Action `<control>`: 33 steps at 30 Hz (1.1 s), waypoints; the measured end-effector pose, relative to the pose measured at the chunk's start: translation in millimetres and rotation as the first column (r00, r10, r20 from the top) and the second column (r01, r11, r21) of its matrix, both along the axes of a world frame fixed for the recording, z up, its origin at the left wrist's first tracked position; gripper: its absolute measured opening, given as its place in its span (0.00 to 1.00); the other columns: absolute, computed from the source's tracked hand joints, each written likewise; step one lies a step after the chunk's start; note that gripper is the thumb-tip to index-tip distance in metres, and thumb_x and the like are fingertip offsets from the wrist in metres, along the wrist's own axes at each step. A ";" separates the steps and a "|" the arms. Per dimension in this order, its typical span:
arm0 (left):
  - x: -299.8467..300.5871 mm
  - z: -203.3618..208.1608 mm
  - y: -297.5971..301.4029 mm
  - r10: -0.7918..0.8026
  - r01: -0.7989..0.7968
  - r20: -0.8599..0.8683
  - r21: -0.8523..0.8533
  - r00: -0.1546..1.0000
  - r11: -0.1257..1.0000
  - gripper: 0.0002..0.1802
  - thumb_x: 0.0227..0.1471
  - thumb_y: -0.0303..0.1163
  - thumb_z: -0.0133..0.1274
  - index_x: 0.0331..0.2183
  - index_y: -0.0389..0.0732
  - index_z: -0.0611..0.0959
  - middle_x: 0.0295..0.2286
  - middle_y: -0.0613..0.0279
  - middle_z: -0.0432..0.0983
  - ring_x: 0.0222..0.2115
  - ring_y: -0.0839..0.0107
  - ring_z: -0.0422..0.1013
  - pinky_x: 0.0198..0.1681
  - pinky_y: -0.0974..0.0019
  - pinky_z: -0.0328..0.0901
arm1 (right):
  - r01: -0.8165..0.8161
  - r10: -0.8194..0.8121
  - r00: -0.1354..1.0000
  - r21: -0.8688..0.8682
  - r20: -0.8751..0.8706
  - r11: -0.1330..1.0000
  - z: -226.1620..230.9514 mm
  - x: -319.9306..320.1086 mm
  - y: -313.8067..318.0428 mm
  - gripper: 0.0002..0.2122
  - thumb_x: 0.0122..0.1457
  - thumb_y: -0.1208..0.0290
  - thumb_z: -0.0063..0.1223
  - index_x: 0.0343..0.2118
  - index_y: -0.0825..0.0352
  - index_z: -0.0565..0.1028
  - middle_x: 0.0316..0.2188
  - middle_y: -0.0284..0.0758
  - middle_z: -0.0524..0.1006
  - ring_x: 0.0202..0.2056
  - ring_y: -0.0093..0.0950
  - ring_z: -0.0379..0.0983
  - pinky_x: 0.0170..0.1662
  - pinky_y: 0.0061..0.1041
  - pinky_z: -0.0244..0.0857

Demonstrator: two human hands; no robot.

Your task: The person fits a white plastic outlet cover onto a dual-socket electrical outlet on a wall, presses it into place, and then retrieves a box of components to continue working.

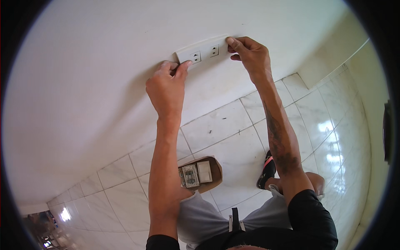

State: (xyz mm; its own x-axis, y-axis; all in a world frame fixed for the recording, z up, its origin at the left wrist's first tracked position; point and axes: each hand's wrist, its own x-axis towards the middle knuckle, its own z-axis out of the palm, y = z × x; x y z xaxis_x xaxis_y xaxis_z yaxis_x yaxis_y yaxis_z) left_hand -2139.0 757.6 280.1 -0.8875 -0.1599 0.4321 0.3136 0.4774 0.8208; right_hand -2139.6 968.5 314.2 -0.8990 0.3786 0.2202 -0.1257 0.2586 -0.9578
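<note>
Left hand (167,86) and right hand (253,57) pinch a white rectangular plastic outlet plate (205,51) endwise; uneven pressure could skew it.

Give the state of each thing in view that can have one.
Outlet plate: at the wall, held at both ends.
Two sockets: nothing plugged in.
Left hand: pinching the plate's left end.
Right hand: pinching the plate's right end.
Cardboard box: open on the floor, parts inside.
</note>
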 end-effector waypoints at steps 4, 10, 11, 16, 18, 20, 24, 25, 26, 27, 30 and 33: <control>3.6 11.2 3.7 0.028 -0.048 -0.079 -0.264 0.997 0.963 0.12 0.49 0.35 0.69 0.29 0.40 0.83 0.22 0.65 0.80 0.21 0.73 0.74 0.28 0.68 0.67 | 0.019 -0.021 0.999 -0.048 -0.034 0.999 -2.8 0.1 2.7 0.18 0.57 0.57 0.68 0.36 0.71 0.84 0.29 0.34 0.82 0.33 0.23 0.78 0.38 0.23 0.74; -26.0 38.9 -14.4 -0.543 -0.204 -0.468 -0.856 0.697 0.475 0.30 0.40 0.33 0.70 0.49 0.50 0.81 0.54 0.69 0.71 0.57 0.67 0.65 0.58 0.55 0.60 | 0.015 -0.015 1.000 0.007 -0.011 1.000 -3.9 -5.0 5.2 0.20 0.55 0.56 0.68 0.37 0.73 0.84 0.27 0.36 0.81 0.29 0.24 0.75 0.33 0.23 0.68; -33.1 53.0 -18.4 -0.649 -0.218 -0.380 -0.922 0.659 0.319 0.33 0.41 0.35 0.70 0.52 0.52 0.80 0.57 0.72 0.68 0.60 0.68 0.61 0.61 0.56 0.57 | 0.009 -0.009 1.000 0.004 -0.008 1.000 -6.1 -7.1 2.8 0.21 0.55 0.55 0.68 0.37 0.73 0.84 0.27 0.36 0.81 0.28 0.24 0.75 0.32 0.23 0.67; -69.8 115.5 16.2 -0.797 -0.312 0.053 -0.903 0.602 -0.296 0.45 0.41 0.44 0.68 0.62 0.59 0.73 0.68 0.88 0.52 0.70 0.77 0.44 0.76 0.59 0.36 | -0.016 0.008 0.998 -0.125 -0.069 0.992 -29.0 -18.6 12.7 0.19 0.58 0.55 0.66 0.35 0.70 0.84 0.22 0.31 0.79 0.26 0.20 0.70 0.30 0.23 0.65; -70.6 132.2 23.6 -0.748 -0.217 0.147 -0.905 0.647 -0.366 0.47 0.38 0.47 0.68 0.62 0.62 0.71 0.67 0.92 0.52 0.69 0.81 0.44 0.76 0.60 0.34 | 0.018 -0.034 0.994 -0.149 -0.108 0.989 -40.0 -21.0 8.8 0.19 0.58 0.55 0.66 0.35 0.71 0.84 0.22 0.31 0.77 0.25 0.20 0.70 0.29 0.23 0.65; -70.9 139.4 25.5 -0.716 -0.174 0.189 -0.900 0.672 -0.400 0.49 0.36 0.49 0.68 0.63 0.64 0.70 0.67 0.94 0.51 0.69 0.84 0.44 0.77 0.61 0.33 | 0.033 -0.057 0.991 -0.189 -0.123 0.981 -46.2 -20.2 2.8 0.19 0.59 0.56 0.66 0.35 0.73 0.81 0.23 0.33 0.78 0.25 0.20 0.70 0.30 0.24 0.66; -70.6 140.7 25.5 -0.717 -0.146 0.209 -0.905 0.665 -0.399 0.52 0.35 0.49 0.69 0.64 0.66 0.68 0.67 0.95 0.51 0.69 0.85 0.43 0.77 0.61 0.33 | -0.030 -0.006 0.997 -0.465 -0.077 0.885 -59.5 -8.3 -22.0 0.18 0.61 0.64 0.64 0.43 0.77 0.74 0.33 0.40 0.81 0.32 0.25 0.78 0.36 0.24 0.73; -70.1 142.9 26.7 -0.719 -0.135 0.218 -0.907 0.660 -0.399 0.53 0.34 0.49 0.69 0.64 0.66 0.67 0.67 0.95 0.51 0.69 0.84 0.43 0.77 0.61 0.33 | -0.053 0.003 0.996 -0.563 -0.089 0.825 -62.1 -5.6 -25.0 0.18 0.62 0.65 0.63 0.44 0.77 0.73 0.34 0.41 0.81 0.33 0.26 0.79 0.37 0.25 0.74; -68.7 144.7 28.0 -0.709 -0.128 0.230 -0.902 0.667 -0.413 0.54 0.34 0.48 0.69 0.65 0.66 0.66 0.67 0.95 0.51 0.69 0.84 0.43 0.77 0.61 0.33 | -0.076 0.012 0.995 -0.654 -0.102 0.753 -65.7 -3.3 -28.1 0.17 0.63 0.66 0.62 0.45 0.77 0.73 0.35 0.41 0.81 0.35 0.27 0.79 0.39 0.25 0.76; -66.3 146.6 29.4 -0.699 -0.120 0.242 -0.896 0.673 -0.427 0.55 0.34 0.48 0.69 0.65 0.66 0.65 0.67 0.94 0.51 0.69 0.84 0.43 0.77 0.61 0.33 | -0.098 0.018 0.993 -0.736 -0.116 0.670 -69.0 -0.6 -31.1 0.17 0.63 0.67 0.61 0.46 0.76 0.72 0.35 0.42 0.81 0.36 0.28 0.80 0.40 0.25 0.77; -56.4 157.7 37.0 -0.658 -0.121 0.269 -0.867 0.703 -0.484 0.58 0.33 0.46 0.70 0.67 0.64 0.63 0.68 0.93 0.51 0.69 0.82 0.44 0.77 0.60 0.33 | -0.147 0.027 0.987 -0.819 -0.158 0.555 -63.3 2.5 -33.0 0.12 0.65 0.69 0.59 0.41 0.76 0.76 0.34 0.41 0.81 0.37 0.28 0.80 0.43 0.26 0.78; -39.1 168.8 36.1 -0.653 -0.162 0.252 -0.848 0.714 -0.505 0.59 0.32 0.46 0.70 0.67 0.61 0.63 0.68 0.92 0.51 0.69 0.79 0.44 0.76 0.58 0.34 | -0.181 0.051 0.982 -0.843 -0.180 0.506 -54.8 10.1 -33.2 0.11 0.65 0.70 0.59 0.38 0.75 0.77 0.33 0.40 0.81 0.37 0.28 0.80 0.43 0.26 0.78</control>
